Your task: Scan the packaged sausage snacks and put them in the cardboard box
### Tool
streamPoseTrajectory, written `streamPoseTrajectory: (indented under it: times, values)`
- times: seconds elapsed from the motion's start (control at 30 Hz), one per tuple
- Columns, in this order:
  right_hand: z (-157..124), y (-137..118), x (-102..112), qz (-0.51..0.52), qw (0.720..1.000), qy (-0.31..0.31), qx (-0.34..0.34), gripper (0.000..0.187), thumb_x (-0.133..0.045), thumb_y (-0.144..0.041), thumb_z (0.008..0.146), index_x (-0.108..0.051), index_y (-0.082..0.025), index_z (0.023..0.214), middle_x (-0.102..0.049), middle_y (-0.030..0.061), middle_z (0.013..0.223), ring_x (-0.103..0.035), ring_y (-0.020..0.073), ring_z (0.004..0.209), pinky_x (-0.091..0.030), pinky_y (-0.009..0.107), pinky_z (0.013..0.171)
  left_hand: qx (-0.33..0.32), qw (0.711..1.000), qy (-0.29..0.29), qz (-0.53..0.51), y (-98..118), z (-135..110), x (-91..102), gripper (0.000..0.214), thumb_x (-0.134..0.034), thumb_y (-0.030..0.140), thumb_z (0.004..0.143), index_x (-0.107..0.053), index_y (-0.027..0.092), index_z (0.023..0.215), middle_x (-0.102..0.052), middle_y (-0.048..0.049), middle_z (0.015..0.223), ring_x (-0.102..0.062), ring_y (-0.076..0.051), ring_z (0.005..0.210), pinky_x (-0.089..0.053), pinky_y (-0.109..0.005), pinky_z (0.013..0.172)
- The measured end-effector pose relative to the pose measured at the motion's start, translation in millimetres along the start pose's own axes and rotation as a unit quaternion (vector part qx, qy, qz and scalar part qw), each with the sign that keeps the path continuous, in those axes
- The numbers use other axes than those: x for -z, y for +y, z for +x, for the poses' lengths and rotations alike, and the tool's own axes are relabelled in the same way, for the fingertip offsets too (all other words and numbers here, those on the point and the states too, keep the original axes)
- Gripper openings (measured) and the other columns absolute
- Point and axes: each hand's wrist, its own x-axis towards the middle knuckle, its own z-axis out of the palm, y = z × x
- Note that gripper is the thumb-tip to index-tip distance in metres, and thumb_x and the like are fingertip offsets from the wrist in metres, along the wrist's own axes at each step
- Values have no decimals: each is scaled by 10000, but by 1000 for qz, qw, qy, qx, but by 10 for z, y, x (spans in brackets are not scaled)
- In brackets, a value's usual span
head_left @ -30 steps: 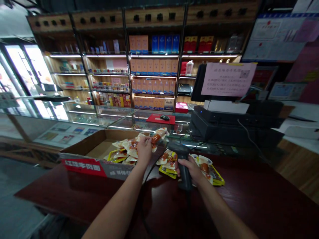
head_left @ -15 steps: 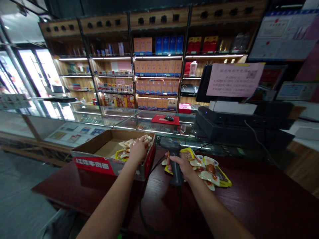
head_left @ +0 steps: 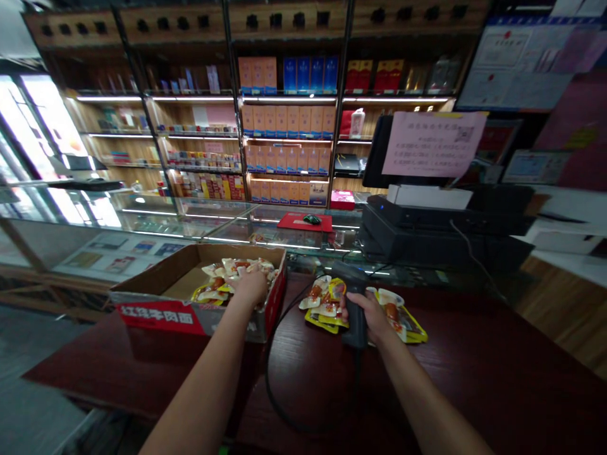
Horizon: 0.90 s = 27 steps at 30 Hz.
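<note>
two hands: right [head_left: 368, 314] tight around matte scanner [head_left: 349, 273], left [head_left: 250, 285] grip unclear among glossy packets [head_left: 215, 289]

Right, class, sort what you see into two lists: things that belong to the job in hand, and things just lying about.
In use: left hand in the cardboard box of snack packets; right hand gripping the barcode scanner; loose packets beside it on the counter.
Lying about: mouse on its red mat; till; pink notice; stocked shelves.
</note>
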Motion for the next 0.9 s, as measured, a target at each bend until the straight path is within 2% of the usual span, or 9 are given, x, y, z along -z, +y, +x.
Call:
streamPoseTrajectory:
  times: [0.1,0.2,0.27,0.33,0.4,0.5,0.57,0.77,0.9]
  values:
    - [-64,-80,129,5,1000,26,-4,176,-679,-267,607,-603,-156,722,-613,-16,528,-539,105,398,-471,221,395,-12,997,73,-20,196,-121,88,292,-467,259,804,-653,262,1028,-478,-84,1323,-322,-338,1270,-254,-588,976]
    - [-117,-123,242,-15,999,44,-20,173,-672,-296,611,-594,-148,652,-598,-6,482,-530,109,372,-459,223,379,-96,986,97,-92,561,-252,99,322,-391,278,853,-628,212,1059,-572,-84,1210,-495,-222,1136,-365,-380,967]
    - [-143,-118,313,-24,998,46,-21,183,-660,-316,624,-592,-146,638,-588,-3,459,-525,114,363,-441,218,361,-127,982,50,-130,819,-296,-11,303,-396,277,852,-648,194,997,-664,-76,1014,-597,-182,955,-431,-285,860]
    - [-164,-93,377,-14,999,50,-13,176,-660,-308,624,-595,-149,665,-603,-3,491,-532,115,378,-437,216,361,-101,988,-18,-115,1014,-294,-215,286,-416,285,842,-665,177,931,-687,-88,898,-624,-188,873,-447,-266,787]
    - [-179,-55,428,8,998,58,1,185,-672,-287,609,-602,-156,719,-622,-8,544,-538,109,396,-444,214,371,-54,993,-73,-78,1109,-264,-462,301,-433,320,834,-670,145,899,-684,-129,886,-630,-218,866,-449,-279,756]
    - [-185,6,474,17,998,64,2,218,-674,-283,604,-607,-162,773,-620,-15,561,-537,107,401,-454,217,376,-26,992,-123,-27,1091,-223,-772,368,-442,374,826,-671,96,904,-664,-197,929,-628,-264,882,-452,-308,733]
    - [-179,44,484,7,998,60,-6,218,-668,-287,611,-610,-158,777,-615,-12,552,-536,109,400,-457,220,376,-33,991,-131,-5,1030,-216,-880,407,-447,410,813,-677,83,889,-650,-223,957,-621,-286,902,-449,-319,738]
    - [-178,96,454,-15,1000,14,-18,227,-666,-290,624,-604,-154,794,-615,-8,563,-540,116,412,-453,229,387,-20,988,-145,-55,935,-228,-890,464,-475,544,746,-653,128,850,-669,-168,900,-630,-266,846,-440,-289,668]
    - [-191,97,454,-19,1000,8,-13,242,-665,-294,637,-608,-151,824,-617,-7,582,-540,115,427,-458,231,399,-14,983,-147,-107,911,-220,-913,369,-550,493,710,-619,155,841,-678,-110,846,-631,-228,784,-420,-267,620]
